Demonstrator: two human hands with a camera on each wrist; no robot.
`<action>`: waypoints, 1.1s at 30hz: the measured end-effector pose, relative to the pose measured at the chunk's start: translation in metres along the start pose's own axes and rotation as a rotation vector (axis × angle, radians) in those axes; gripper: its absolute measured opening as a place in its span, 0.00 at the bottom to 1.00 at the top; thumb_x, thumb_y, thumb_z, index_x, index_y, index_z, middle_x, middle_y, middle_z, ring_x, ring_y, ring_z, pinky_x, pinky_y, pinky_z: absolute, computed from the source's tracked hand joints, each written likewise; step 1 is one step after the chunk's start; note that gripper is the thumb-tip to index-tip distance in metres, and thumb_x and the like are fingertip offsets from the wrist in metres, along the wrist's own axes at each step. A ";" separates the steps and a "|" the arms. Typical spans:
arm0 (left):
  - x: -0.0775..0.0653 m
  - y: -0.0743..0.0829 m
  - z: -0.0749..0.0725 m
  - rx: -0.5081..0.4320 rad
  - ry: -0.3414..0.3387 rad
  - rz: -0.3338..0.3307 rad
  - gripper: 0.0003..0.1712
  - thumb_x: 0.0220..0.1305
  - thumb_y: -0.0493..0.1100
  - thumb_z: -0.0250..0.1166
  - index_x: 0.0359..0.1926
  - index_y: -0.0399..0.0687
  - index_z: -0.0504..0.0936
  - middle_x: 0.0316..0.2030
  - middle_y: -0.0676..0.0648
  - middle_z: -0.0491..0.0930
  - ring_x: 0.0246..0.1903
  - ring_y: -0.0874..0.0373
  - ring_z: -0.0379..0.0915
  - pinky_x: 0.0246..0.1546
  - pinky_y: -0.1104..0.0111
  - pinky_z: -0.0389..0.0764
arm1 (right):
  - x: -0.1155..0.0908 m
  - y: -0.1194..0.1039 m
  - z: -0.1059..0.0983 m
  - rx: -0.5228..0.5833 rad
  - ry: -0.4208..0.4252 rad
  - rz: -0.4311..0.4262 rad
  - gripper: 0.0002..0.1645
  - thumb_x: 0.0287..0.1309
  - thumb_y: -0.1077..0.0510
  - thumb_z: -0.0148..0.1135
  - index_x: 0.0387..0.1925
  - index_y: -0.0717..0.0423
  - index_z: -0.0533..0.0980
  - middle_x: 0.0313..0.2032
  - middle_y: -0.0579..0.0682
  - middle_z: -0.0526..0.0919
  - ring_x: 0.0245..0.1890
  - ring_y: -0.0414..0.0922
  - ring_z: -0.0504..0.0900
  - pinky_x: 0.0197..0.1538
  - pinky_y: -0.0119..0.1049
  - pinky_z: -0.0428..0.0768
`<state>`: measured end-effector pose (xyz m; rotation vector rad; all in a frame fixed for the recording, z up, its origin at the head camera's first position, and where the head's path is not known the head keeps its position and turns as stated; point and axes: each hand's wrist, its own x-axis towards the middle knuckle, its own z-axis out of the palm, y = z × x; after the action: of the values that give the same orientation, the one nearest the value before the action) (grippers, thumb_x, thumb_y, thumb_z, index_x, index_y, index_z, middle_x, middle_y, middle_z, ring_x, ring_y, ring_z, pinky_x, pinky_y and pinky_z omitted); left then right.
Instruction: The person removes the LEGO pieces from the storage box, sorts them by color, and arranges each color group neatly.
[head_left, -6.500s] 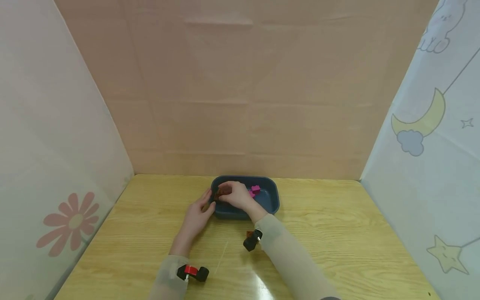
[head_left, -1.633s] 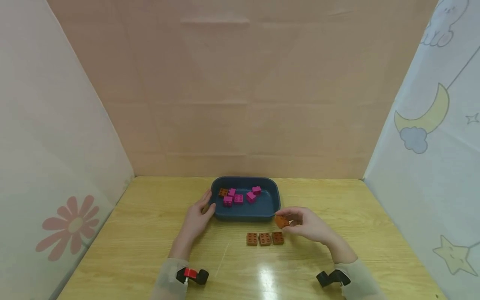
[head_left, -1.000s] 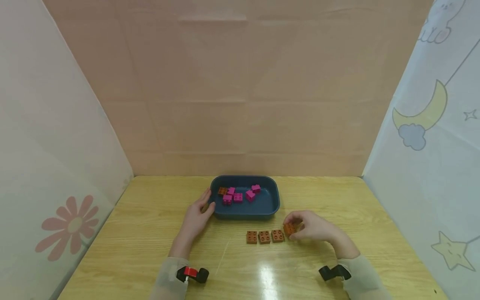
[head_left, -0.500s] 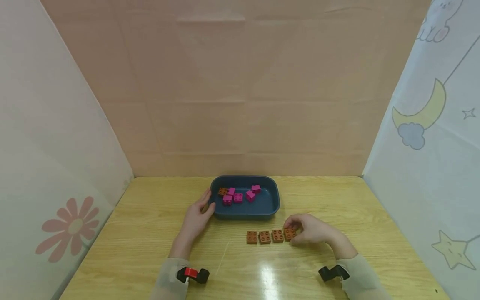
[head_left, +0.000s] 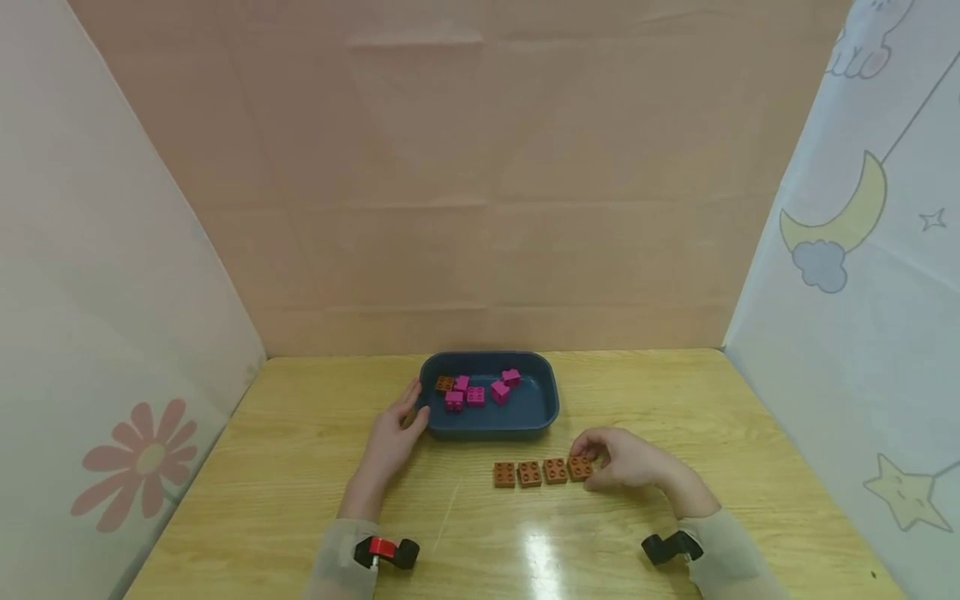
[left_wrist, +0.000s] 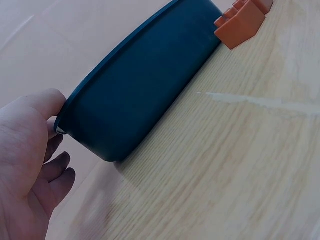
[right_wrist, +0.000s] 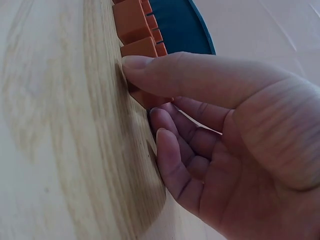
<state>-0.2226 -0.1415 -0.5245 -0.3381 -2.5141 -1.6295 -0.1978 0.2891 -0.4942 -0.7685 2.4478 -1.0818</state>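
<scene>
My right hand [head_left: 626,460] pinches an orange toy brick [head_left: 580,468] between thumb and fingers, at the right end of a row of orange bricks [head_left: 529,475] on the table. In the right wrist view the thumb lies along the near side of that brick [right_wrist: 146,95], low at the tabletop; the other fingers are behind it. My left hand [head_left: 392,433] holds the left end of a dark blue tray [head_left: 487,435]. In the left wrist view the thumb touches the tray rim and the fingers curl by the corner. Several pink bricks [head_left: 476,396] and one orange brick [head_left: 445,383] lie inside.
The wooden table [head_left: 300,467] ends at a beige back sheet [head_left: 480,250]. Patterned white sheets stand at the left and right sides. Each sleeve carries a black wrist mount [head_left: 671,547], the left one with a red part.
The right hand has brought an orange brick from beside the tray's right corner down to the row's right end, where it stands alongside the others. The left hand has stayed at the tray.
</scene>
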 end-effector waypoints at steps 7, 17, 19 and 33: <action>-0.001 0.001 -0.001 -0.003 -0.008 -0.021 0.33 0.81 0.43 0.63 0.79 0.38 0.65 0.81 0.46 0.61 0.80 0.50 0.54 0.78 0.53 0.60 | 0.001 0.000 0.000 0.011 -0.012 0.008 0.24 0.54 0.58 0.83 0.52 0.52 0.83 0.48 0.45 0.83 0.49 0.44 0.80 0.51 0.37 0.86; 0.000 0.001 -0.001 -0.009 -0.008 -0.023 0.33 0.81 0.43 0.63 0.79 0.39 0.65 0.81 0.43 0.61 0.80 0.50 0.54 0.78 0.54 0.60 | 0.002 0.002 0.001 0.005 -0.017 0.026 0.24 0.55 0.58 0.83 0.52 0.50 0.82 0.48 0.45 0.83 0.50 0.44 0.80 0.50 0.36 0.86; 0.000 0.001 -0.001 -0.007 -0.008 -0.022 0.33 0.81 0.43 0.63 0.79 0.38 0.65 0.81 0.43 0.61 0.80 0.50 0.54 0.78 0.54 0.59 | 0.002 0.001 0.000 0.011 -0.019 0.032 0.24 0.55 0.58 0.83 0.53 0.50 0.82 0.49 0.46 0.83 0.50 0.44 0.80 0.50 0.36 0.85; 0.001 -0.001 0.000 -0.004 -0.002 -0.012 0.33 0.81 0.42 0.64 0.79 0.38 0.66 0.80 0.42 0.62 0.80 0.48 0.55 0.78 0.52 0.59 | 0.001 0.001 -0.001 0.020 -0.030 0.030 0.26 0.55 0.57 0.83 0.54 0.52 0.82 0.50 0.47 0.83 0.51 0.47 0.80 0.50 0.36 0.85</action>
<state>-0.2236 -0.1419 -0.5250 -0.3254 -2.5189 -1.6400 -0.1997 0.2894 -0.4942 -0.7340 2.4127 -1.0744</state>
